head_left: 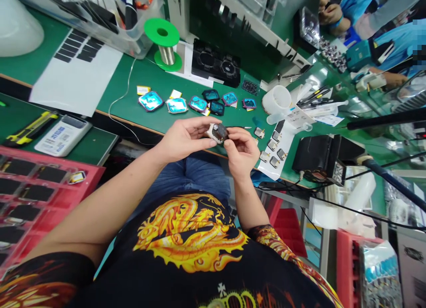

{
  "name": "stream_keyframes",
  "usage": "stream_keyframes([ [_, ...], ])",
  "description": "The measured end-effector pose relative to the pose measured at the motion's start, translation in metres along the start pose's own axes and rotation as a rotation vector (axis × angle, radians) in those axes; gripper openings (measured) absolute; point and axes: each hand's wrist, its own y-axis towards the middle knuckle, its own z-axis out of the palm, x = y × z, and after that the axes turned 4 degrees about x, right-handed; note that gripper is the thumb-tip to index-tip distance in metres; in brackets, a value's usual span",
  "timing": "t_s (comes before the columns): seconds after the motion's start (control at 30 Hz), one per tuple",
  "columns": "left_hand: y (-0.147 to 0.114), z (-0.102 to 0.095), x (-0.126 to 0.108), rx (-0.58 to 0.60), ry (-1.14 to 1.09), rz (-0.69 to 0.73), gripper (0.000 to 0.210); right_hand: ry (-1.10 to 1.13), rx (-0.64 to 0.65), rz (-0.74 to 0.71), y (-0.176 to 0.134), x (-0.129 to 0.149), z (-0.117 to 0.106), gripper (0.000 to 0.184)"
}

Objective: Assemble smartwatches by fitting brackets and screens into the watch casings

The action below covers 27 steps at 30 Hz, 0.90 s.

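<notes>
Over the bench's front edge, my left hand is closed on a small pale watch case with dark parts inside. My right hand pinches a small dark square piece right against the case; whether the two are joined I cannot tell. Beyond my hands lie several watch faces with shiny blue film, among them one at the left and one at the right. To the right, several small square modules rest on a white paper strip.
A green solder spool stands by a clear bin. A black fixture, white cup and black device are on the bench. Red trays hold dark screens at left. A co-worker's hands show at upper right.
</notes>
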Motion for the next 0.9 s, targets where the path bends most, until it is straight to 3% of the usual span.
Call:
stream_keyframes([
  [0.5, -0.0018, 0.0011, -0.0041, -0.004, 0.013, -0.017, 0.061, -0.075, 0.013, 0.072, 0.0004, 0.0078, 0.0036, 0.027],
  [0.9, -0.0010, 0.0010, -0.0035, -0.014, 0.010, -0.027, 0.063, -0.057, 0.016, 0.037, 0.0004, 0.0068, 0.0035, 0.019],
])
